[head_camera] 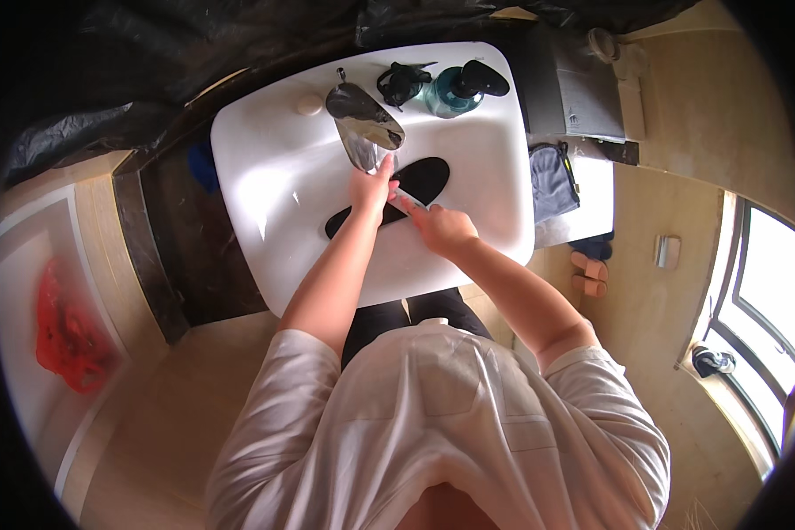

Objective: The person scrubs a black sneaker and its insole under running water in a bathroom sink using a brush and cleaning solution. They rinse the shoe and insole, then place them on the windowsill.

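Observation:
My left hand [370, 193] is under the spout of the chrome faucet [366, 122], thumb pointing up and fingers curled at one end of a narrow white object [407, 197]. The other end of it is in my right hand [445, 228], with the fingers closed around it. What the white object is cannot be made out. Below both hands, in the white washbasin [490, 165], appear flat, dark, insole-like shapes [429, 175]. My left hand and the white object partly cover them, so I cannot tell whether they are one piece.
Along the basin's back ledge are a round pale item [310, 104], a black strapped item [401, 85] and a teal pump bottle [452, 93]. Grey fabric [553, 180] lies right of the basin. Pink slippers [589, 273] are on the floor. A red plastic bag [69, 331] shows at left.

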A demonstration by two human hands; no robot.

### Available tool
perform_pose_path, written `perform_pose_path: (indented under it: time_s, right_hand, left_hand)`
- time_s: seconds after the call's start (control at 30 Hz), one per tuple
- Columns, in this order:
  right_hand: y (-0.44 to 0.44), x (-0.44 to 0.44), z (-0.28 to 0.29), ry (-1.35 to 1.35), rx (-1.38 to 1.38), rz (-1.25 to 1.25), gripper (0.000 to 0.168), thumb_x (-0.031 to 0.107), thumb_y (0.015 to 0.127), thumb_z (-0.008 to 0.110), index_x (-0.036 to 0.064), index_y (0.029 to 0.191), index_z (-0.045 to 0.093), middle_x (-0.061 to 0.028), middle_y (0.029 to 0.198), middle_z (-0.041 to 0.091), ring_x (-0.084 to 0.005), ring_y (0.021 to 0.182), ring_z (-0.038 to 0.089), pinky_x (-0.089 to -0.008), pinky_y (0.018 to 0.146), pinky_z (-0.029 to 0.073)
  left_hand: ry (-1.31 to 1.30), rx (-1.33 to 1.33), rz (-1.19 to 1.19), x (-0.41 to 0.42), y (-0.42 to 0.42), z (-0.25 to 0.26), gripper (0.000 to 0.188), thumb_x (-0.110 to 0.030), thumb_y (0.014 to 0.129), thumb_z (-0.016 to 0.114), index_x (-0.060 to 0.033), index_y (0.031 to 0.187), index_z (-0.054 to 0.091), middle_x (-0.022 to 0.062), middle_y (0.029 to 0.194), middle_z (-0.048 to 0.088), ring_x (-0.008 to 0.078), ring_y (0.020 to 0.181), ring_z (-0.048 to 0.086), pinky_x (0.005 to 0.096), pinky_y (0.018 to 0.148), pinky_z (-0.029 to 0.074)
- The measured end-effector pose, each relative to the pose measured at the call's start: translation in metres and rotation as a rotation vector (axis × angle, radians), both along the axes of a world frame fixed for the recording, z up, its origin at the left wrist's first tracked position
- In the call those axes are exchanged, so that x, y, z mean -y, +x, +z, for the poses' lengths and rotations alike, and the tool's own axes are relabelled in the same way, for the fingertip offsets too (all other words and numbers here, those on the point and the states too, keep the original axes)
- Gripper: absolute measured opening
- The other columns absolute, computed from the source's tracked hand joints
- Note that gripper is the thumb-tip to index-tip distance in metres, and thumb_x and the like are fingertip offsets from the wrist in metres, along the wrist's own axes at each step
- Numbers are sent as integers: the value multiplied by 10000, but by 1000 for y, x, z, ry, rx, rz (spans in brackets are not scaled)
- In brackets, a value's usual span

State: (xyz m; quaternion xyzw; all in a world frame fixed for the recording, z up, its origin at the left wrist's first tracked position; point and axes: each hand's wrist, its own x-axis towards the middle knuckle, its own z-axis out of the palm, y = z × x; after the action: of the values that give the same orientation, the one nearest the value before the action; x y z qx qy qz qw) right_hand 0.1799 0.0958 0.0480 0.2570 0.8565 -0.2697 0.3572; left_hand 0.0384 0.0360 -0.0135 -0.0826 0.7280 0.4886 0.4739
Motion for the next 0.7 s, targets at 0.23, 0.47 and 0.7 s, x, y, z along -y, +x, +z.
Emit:
perform_pose_path:
  time_s: [0.23, 0.47, 0.7]
  right_hand:
    - [3, 1, -8, -8, -20, 1, 517, 203, 968, 385, 329, 1462, 299, -165, 1065, 621, -336, 883, 669, -424, 734, 551]
    - [-2, 1, -2, -14, 0, -9, 494, 242, 983, 380, 340, 1462, 307, -145, 1065, 619, -326, 895, 663, -421, 743, 545]
    - [13, -7, -6, -18, -31, -99, 448, 333, 993, 401, 346, 1438, 358, -142, 976, 625, -323, 873, 642, -424, 770, 518]
  left_hand:
    - [189, 168, 307, 25, 3, -30, 274, -128, 945, 554, -60, 1194, 463, 90, 1010, 607, 160, 743, 653, 288, 619, 545]
    - [-171, -369, -167, 50, -6, -39, 419, -233, 894, 644, -85, 1255, 491, 100, 1056, 624, 237, 866, 645, 364, 728, 525]
    - [-309, -816, -919, 83, 4, -21, 350, -323, 810, 723, -122, 1078, 622, 119, 1043, 635, 326, 951, 621, 423, 801, 496]
